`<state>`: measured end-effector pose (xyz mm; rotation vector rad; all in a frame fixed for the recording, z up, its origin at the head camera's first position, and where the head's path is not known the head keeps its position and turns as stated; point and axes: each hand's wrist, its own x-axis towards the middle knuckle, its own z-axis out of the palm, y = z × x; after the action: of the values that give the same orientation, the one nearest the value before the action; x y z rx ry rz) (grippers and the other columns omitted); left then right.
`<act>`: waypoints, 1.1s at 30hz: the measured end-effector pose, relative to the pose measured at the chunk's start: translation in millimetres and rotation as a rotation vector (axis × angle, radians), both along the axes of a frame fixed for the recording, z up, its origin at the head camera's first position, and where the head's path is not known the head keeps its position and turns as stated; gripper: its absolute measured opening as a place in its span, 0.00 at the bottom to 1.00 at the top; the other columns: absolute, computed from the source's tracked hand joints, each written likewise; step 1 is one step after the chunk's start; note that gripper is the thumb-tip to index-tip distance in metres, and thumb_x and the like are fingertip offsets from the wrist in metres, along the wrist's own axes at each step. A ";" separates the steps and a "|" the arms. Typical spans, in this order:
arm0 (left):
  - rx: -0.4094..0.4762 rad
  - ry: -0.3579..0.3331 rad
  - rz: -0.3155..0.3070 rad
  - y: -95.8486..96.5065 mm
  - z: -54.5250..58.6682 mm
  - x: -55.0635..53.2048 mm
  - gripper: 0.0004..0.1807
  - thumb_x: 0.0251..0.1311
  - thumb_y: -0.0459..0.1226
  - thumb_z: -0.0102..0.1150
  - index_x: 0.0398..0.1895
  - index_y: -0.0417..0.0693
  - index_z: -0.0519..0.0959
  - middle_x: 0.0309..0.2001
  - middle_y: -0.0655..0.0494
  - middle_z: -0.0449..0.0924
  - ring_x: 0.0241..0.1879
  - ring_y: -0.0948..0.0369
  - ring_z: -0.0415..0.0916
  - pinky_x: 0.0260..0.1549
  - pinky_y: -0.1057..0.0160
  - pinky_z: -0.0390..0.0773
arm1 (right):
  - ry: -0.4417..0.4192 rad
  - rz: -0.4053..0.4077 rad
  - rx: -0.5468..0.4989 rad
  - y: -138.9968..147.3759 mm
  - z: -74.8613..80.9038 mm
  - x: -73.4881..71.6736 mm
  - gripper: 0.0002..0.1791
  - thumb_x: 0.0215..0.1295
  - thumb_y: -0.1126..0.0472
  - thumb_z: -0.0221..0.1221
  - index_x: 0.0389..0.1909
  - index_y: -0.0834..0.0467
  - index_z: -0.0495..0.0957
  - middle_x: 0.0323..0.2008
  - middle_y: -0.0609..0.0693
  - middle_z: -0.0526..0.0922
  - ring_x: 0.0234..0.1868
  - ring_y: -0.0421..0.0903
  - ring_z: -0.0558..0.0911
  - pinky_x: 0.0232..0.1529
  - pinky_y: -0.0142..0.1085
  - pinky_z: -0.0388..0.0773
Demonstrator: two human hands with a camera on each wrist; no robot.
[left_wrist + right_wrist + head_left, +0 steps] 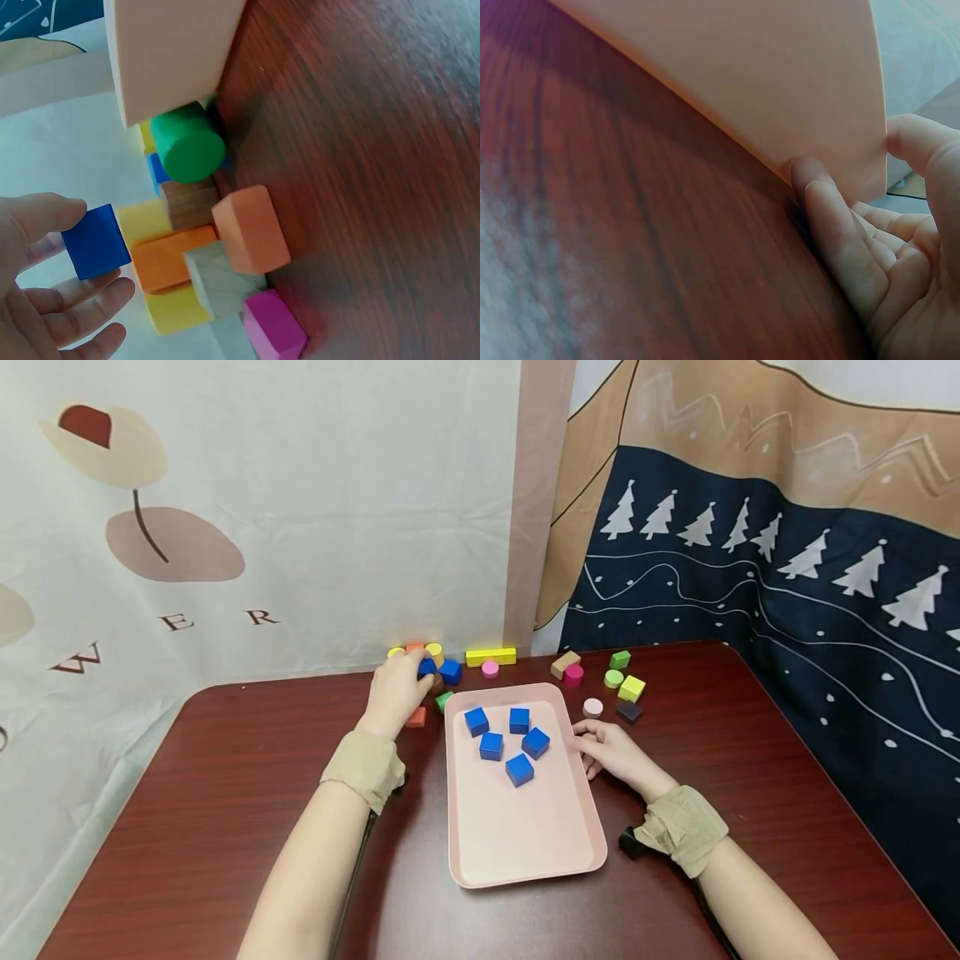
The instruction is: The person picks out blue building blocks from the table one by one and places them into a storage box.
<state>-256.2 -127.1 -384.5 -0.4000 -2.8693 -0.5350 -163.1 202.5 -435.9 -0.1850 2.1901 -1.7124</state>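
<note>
Thumb and fingers of my left hand [396, 692] pinch a blue cube [96, 241], held at the cluster of blocks behind the tray's left corner. The pink tray [525, 839] lies flat on the table with several blue cubes [491, 747] spread over its far half. At the tray's right side, my right hand [617, 755] grips the edge; in the right wrist view its thumb is on the rim and its fingers press the outer wall. Another blue cube [450, 672] sits just right of the pinched one.
Near the left hand are a green cylinder [193, 150], an orange block [251, 231] and a magenta block [275, 324]. A long yellow block [491, 657] lies along the back edge. Right of the tray are a yellow cube [632, 688], a black block [629, 712] and several other pieces.
</note>
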 end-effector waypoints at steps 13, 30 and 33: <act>-0.008 0.006 -0.057 19.0 9.1 11.9 0.20 0.60 0.37 0.64 0.55 0.41 0.76 0.48 0.40 0.78 0.46 0.46 0.75 0.48 0.46 0.75 | 0.004 -0.011 0.003 8.4 -32.7 -13.9 0.22 0.70 0.61 0.54 0.55 0.74 0.69 0.26 0.53 0.81 0.20 0.42 0.79 0.22 0.34 0.80; 0.034 -0.083 -0.140 54.1 26.8 41.9 0.24 0.61 0.41 0.63 0.60 0.46 0.74 0.48 0.45 0.77 0.44 0.50 0.77 0.45 0.50 0.79 | 0.009 -0.008 0.014 8.7 -32.6 -13.3 0.23 0.70 0.59 0.55 0.55 0.73 0.69 0.27 0.54 0.82 0.21 0.43 0.80 0.23 0.35 0.80; 0.023 -0.075 -0.169 61.7 29.8 47.4 0.23 0.61 0.41 0.63 0.59 0.47 0.75 0.47 0.46 0.78 0.43 0.52 0.76 0.44 0.53 0.79 | 0.017 -0.007 0.011 8.7 -34.3 -13.8 0.22 0.69 0.60 0.55 0.55 0.74 0.69 0.27 0.54 0.81 0.20 0.43 0.80 0.23 0.35 0.80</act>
<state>-208.8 -65.4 -354.7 -0.6356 -2.9145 -0.6237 -176.9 211.3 -470.3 -0.1899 2.2140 -1.7088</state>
